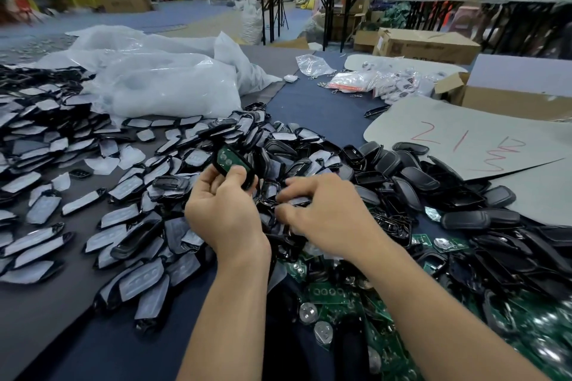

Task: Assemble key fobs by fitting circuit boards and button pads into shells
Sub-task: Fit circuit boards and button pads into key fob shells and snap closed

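Fingers of the left hand point(223, 210) curled round a black key fob shell point(249, 177) with a green circuit board point(227, 159) seated in it, held up over the middle of the table point(77, 334). The right hand point(325, 216) lay just beside it, fingers bent down onto the heap of black shells point(411, 176); blur hid whether it pinched one. Loose circuit boards point(334, 297) were piled toward the table's near right edge.

grey sheet point(483, 130), red handwritten "21", rest unclear
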